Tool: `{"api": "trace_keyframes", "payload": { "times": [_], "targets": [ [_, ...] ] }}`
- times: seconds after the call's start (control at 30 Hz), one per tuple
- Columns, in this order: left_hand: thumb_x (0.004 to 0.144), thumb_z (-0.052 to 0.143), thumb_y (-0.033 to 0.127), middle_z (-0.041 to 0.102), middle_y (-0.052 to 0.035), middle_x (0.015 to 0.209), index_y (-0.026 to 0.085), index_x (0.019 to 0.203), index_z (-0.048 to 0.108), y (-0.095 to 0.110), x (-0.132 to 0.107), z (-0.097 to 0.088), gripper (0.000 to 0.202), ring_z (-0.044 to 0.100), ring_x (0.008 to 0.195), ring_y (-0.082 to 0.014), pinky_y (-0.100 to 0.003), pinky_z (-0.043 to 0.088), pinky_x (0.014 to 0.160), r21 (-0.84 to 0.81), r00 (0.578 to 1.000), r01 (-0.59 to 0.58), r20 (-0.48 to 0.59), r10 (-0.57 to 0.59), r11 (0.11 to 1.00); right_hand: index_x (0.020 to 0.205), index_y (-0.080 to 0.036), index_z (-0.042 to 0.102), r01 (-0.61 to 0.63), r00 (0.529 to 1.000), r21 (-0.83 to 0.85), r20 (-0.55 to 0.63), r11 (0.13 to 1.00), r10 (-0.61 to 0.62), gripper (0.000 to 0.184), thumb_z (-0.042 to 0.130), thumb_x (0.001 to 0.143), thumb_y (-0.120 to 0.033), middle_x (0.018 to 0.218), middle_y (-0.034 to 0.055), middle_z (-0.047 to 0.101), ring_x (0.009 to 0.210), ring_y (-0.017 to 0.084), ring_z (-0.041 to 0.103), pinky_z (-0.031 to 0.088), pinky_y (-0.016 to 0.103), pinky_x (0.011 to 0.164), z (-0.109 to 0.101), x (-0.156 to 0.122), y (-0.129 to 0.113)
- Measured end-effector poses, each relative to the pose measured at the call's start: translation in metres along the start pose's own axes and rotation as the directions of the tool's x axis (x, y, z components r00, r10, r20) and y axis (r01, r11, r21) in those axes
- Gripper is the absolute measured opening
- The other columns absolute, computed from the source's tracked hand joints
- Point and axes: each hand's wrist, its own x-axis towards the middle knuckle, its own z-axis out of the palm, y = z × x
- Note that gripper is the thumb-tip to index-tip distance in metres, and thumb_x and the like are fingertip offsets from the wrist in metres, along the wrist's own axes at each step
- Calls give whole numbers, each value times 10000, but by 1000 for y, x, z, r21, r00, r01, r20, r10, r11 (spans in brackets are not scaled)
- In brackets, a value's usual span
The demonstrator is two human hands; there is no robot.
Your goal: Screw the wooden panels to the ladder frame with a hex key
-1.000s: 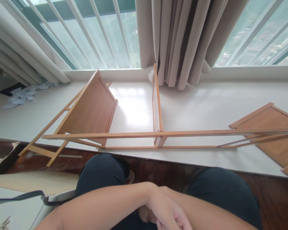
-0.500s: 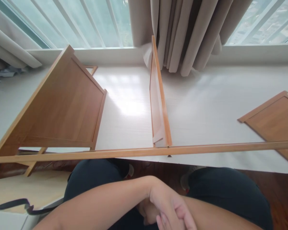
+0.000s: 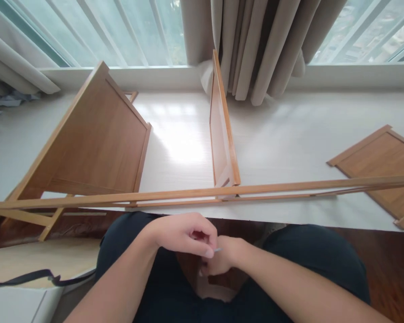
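My left hand (image 3: 188, 235) is closed in a pinch on a small thin grey piece (image 3: 217, 249), which looks like metal; its exact kind is too small to tell. Right beside it, my right hand (image 3: 224, 255) is curled with its fingers turned down and partly hidden, so what they hold cannot be made out. Both hands are above my lap. Just beyond them, a long wooden rail (image 3: 175, 194) runs across the view. A framed wooden panel (image 3: 97, 139) stands on the left, and a narrower upright panel (image 3: 222, 130) meets the rail near its middle.
On the white surface (image 3: 283, 152) at the right lies another wooden panel (image 3: 373, 161), partly behind the rail. Grey curtains (image 3: 245, 49) hang at the window behind. A black strap (image 3: 27, 276) crosses a pale board at the lower left.
My hands have come apart from a crossed position and risen. My left hand now shows a small grey piece in its pinch. The front rail appears higher and tilted away from a lower strip.
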Motion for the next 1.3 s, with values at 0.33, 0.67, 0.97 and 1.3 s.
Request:
{"api": "trace_keyframes", "payload": {
  "times": [0.33, 0.67, 0.97, 1.3],
  "targets": [
    [1010, 499, 404, 633, -67, 977, 195, 898, 674, -29, -34, -19, 295, 601, 919, -205, -316, 501, 884, 575, 379, 331, -807, 453, 748, 603, -202, 546, 255, 958, 108, -162, 961, -236, 390, 606, 953, -362, 531, -80, 471, 510, 95, 394, 290, 221, 504, -83, -61, -27],
    [1010, 518, 321, 677, -136, 1165, 188, 1053, 733, -45, 8, -38, 256, 583, 1117, -322, -452, 433, 953, 547, 322, 588, -834, 448, 596, 930, -186, 664, -186, 338, -113, -940, 976, -44, 347, 455, 960, -461, 1030, 133, 708, 1026, 282, 617, 475, 441, 965, -115, -88, 56],
    [1027, 507, 324, 683, -117, 1171, 231, 1063, 742, -45, 37, -65, 255, 584, 1126, -303, -430, 429, 944, 546, 345, 683, -826, 445, 485, 1414, -212, 624, -622, 319, -158, -946, 767, 64, 468, 360, 1071, -391, 1596, 123, 535, 1529, 305, 370, 208, 580, 1231, -109, -38, 68],
    [1031, 487, 328, 678, -113, 1171, 229, 1073, 730, -36, 60, -95, 265, 580, 1124, -297, -419, 429, 921, 556, 365, 706, -816, 448, 438, 1396, -203, 634, -662, 315, -182, -948, 727, 49, 436, 379, 1074, -347, 1582, 132, 550, 1483, 306, 434, 257, 558, 1207, -130, -23, 69]
  ]
}}
